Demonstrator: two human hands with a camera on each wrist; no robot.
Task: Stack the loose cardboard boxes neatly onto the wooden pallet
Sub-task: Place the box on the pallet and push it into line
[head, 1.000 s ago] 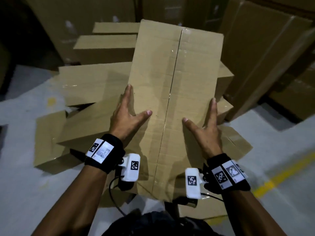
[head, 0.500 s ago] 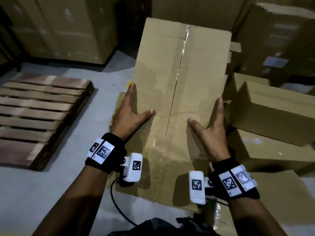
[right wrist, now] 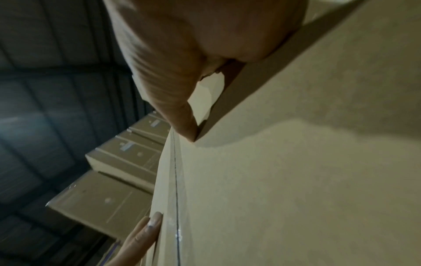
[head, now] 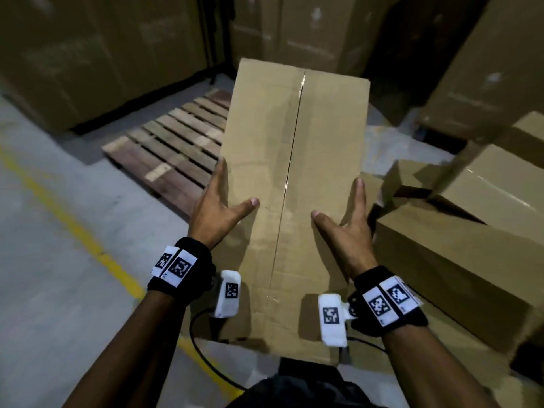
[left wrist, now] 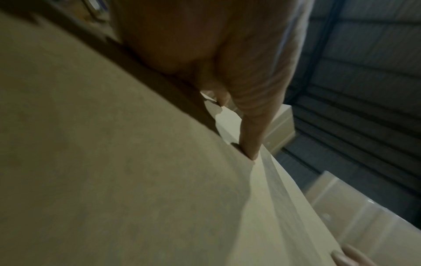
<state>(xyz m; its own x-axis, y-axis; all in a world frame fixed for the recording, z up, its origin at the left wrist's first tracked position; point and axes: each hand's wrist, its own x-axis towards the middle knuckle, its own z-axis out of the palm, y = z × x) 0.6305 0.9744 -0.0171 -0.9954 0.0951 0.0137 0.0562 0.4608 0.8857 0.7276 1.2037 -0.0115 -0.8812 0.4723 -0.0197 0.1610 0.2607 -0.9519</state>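
Note:
I carry a long taped cardboard box lengthwise in front of me, clamped between both hands. My left hand presses its left side with straight fingers, thumb laid on top. On the opposite side my right hand does the same. The wooden pallet lies bare on the floor ahead and to the left, partly hidden behind the box. The left wrist view shows the box's side with my thumb on its edge. The right wrist view shows the box's other side.
Loose cardboard boxes lie piled on the floor to my right, another behind them. Tall stacked cartons wall off the back and left. A yellow floor line runs diagonally at left across grey concrete.
I have turned left with the box held the same way. The pile of loose boxes has slid to my right and the pallet now lies ahead, behind the box.

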